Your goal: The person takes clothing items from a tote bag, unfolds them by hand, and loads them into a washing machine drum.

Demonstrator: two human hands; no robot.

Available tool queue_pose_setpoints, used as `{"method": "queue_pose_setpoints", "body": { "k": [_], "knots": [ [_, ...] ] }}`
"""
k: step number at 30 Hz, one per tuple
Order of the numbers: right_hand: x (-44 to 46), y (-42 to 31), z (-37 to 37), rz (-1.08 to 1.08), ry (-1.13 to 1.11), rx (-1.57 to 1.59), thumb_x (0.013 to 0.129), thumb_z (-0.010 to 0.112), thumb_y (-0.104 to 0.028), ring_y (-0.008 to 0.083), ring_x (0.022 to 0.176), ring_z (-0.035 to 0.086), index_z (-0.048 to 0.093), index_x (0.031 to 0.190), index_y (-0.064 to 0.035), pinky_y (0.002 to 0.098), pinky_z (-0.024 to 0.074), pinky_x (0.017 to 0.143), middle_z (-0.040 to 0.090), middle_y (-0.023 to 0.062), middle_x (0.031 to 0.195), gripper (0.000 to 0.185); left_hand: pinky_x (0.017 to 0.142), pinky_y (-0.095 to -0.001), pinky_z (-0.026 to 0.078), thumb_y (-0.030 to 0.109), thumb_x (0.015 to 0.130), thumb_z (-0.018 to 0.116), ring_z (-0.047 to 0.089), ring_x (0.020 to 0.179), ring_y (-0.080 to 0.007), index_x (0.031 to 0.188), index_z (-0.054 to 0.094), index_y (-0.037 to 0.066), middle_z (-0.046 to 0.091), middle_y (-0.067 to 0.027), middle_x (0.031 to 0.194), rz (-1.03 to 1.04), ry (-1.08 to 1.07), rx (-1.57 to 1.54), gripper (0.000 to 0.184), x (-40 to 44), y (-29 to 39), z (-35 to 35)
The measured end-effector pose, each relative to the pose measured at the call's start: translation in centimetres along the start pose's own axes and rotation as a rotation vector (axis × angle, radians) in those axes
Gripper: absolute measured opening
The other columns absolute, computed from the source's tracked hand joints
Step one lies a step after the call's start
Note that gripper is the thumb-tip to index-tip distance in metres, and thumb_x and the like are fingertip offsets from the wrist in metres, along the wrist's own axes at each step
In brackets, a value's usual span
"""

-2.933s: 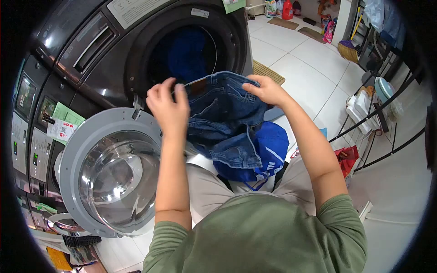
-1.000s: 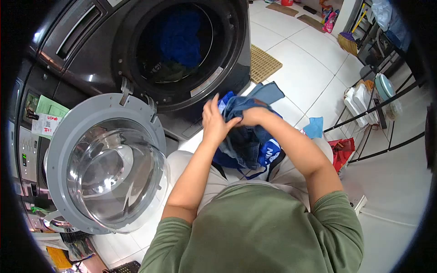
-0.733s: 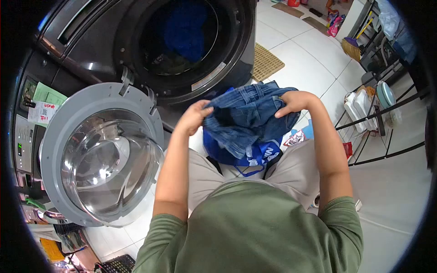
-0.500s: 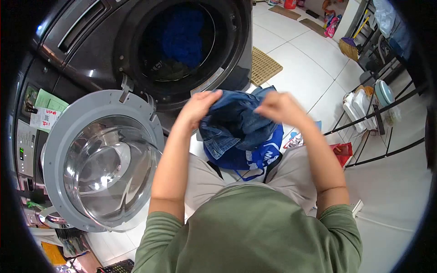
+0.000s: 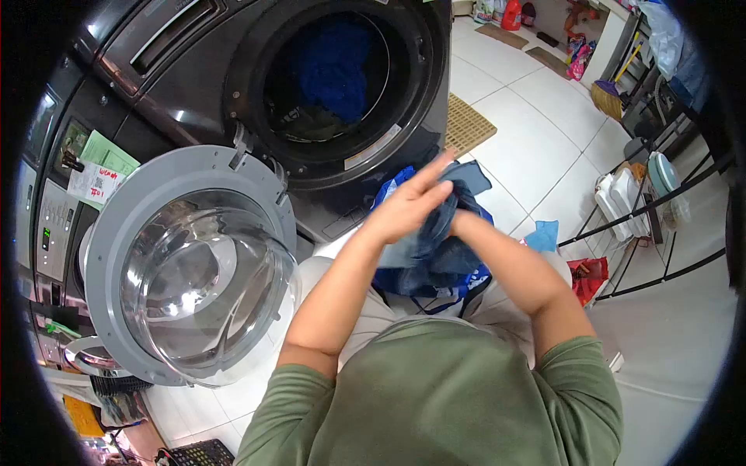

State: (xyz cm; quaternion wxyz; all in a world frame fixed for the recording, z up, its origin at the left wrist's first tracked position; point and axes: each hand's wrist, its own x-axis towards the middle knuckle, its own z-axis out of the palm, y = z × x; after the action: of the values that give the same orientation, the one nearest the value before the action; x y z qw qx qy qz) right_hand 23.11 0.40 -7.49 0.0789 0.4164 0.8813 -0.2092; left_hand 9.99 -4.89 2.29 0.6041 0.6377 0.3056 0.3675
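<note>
Currently, denim garment [image 5: 437, 241] bunched over blue bag [image 5: 475, 278]. Left hand [image 5: 406, 208] open, fingers extended, at denim's edge; right hand [image 5: 464, 224] mostly hidden in folds, grip unclear. Beyond: dark front-loading machine [image 5: 183, 97], round door [image 5: 101, 264] open, blue cloth [image 5: 334, 74] inside.

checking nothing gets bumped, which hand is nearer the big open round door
Left. In the view, the left hand is at the jeans, to the right of the door; the right hand, partly hidden, is farther right.
</note>
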Motion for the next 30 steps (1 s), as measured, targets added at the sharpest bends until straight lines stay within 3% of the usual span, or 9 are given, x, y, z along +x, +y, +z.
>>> {"method": "queue_pose_setpoints", "body": {
  "k": [5, 7, 11, 13, 15, 16, 17, 22, 30],
  "knots": [
    [-4.0, 3.1, -13.9, -0.307, 0.358, -0.136, 0.089, 0.062, -0.027, 0.0240, 0.107, 0.061, 0.063, 0.121, -0.0083, 0.0373, 0.0474, 0.095, 0.065, 0.0116, 0.118, 0.037, 0.115, -0.0425, 0.028, 0.035, 0.060, 0.092, 0.031, 0.141, -0.0323, 0.155, -0.006, 0.010, 0.027, -0.0181, 0.154, 0.234, 0.173, -0.166, 0.138, -3.4, -4.8, -7.9],
    [-5.8, 5.3, -18.7, -0.669, 0.824, -0.278, 0.086, 0.067, -0.023, 0.0265, 0.114, 0.058, 0.062, 0.123, -0.0073, 0.0399, 0.0446, 0.101, 0.062, 0.0129, 0.123, 0.040, 0.118, -0.0382, 0.020, 0.029, 0.048, 0.096, 0.025, 0.144, -0.0331, 0.152, -0.014, 0.003, 0.013, -0.0207, 0.158, -0.105, 0.104, 0.372, 0.153, -2.9, -10.1, -8.1],
    [-8.4, -5.3, -26.5, -0.776, 1.315, -0.143, 0.092, 0.059, -0.021, 0.0284, 0.124, 0.052, 0.056, 0.128, -0.0059, 0.0428, 0.0395, 0.109, 0.055, 0.0157, 0.132, 0.040, 0.113, -0.0370, 0.029, 0.016, 0.068, 0.083, 0.036, 0.137, -0.0286, 0.153, 0.003, 0.007, 0.034, -0.0141, 0.150, 0.302, 0.388, 0.387, 0.116, 4.8, -8.9, -3.8],
    [-8.8, -4.6, -26.7, -0.375, 1.348, -0.558, 0.092, 0.054, -0.036, 0.0277, 0.135, 0.041, 0.051, 0.137, -0.0101, 0.0410, 0.0256, 0.117, 0.049, 0.0122, 0.142, 0.051, 0.109, -0.0368, 0.035, 0.021, 0.077, 0.079, 0.046, 0.129, -0.0303, 0.150, 0.024, 0.008, 0.044, -0.0139, 0.143, 0.340, 0.621, 0.254, 0.092, 8.7, -4.5, -3.0],
    [-8.7, -1.3, -26.5, -0.225, 1.338, -0.535, 0.089, 0.057, -0.034, 0.0273, 0.132, 0.043, 0.051, 0.136, -0.0092, 0.0405, 0.0278, 0.115, 0.051, 0.0119, 0.139, 0.053, 0.106, -0.0371, 0.035, 0.022, 0.072, 0.081, 0.047, 0.124, -0.0261, 0.131, 0.050, 0.000, 0.049, -0.0144, 0.133, 0.348, 0.605, -0.559, 0.070, 12.3, -2.2, -5.4],
    [-8.6, 0.3, -26.5, -0.179, 1.330, -0.493, 0.088, 0.059, -0.033, 0.0271, 0.130, 0.044, 0.051, 0.135, -0.0088, 0.0402, 0.0289, 0.113, 0.051, 0.0117, 0.138, 0.054, 0.103, -0.0397, 0.038, 0.024, 0.078, 0.078, 0.049, 0.120, -0.0270, 0.133, 0.049, 0.004, 0.044, -0.0151, 0.138, 0.327, 0.518, -0.471, 0.066, 12.2, -0.8, -6.9],
    [-8.5, 1.6, -26.4, -0.144, 1.326, -0.460, 0.087, 0.061, -0.032, 0.0268, 0.129, 0.045, 0.052, 0.135, -0.0084, 0.0400, 0.0300, 0.112, 0.052, 0.0115, 0.137, 0.054, 0.102, -0.0424, 0.041, 0.032, 0.078, 0.079, 0.049, 0.123, -0.0300, 0.136, 0.047, 0.004, 0.037, -0.0161, 0.145, 0.402, 0.834, 0.417, 0.072, 13.1, -2.0, -8.9],
    [-7.5, 5.6, -26.1, -0.008, 1.320, -0.311, 0.080, 0.069, -0.028, 0.0257, 0.121, 0.050, 0.053, 0.132, -0.0062, 0.0388, 0.0355, 0.106, 0.056, 0.0107, 0.130, 0.059, 0.103, -0.0430, 0.042, 0.039, 0.085, 0.069, 0.050, 0.125, -0.0288, 0.138, 0.045, 0.001, 0.041, -0.0168, 0.143, 0.442, 0.226, -0.558, 0.069, 15.4, 0.2, -4.9],
    [-4.8, 4.2, -14.2, 0.098, 1.652, -0.104, 0.069, 0.083, -0.022, 0.0239, 0.109, 0.058, 0.054, 0.128, -0.0027, 0.0369, 0.0444, 0.097, 0.062, 0.0095, 0.120, 0.068, 0.100, -0.0403, 0.047, 0.027, 0.095, 0.054, 0.056, 0.117, -0.0238, 0.135, 0.047, 0.002, 0.058, -0.0136, 0.128, 0.117, 0.312, -1.218, 0.047, 10.5, -4.2, -7.6]
  ]
}}
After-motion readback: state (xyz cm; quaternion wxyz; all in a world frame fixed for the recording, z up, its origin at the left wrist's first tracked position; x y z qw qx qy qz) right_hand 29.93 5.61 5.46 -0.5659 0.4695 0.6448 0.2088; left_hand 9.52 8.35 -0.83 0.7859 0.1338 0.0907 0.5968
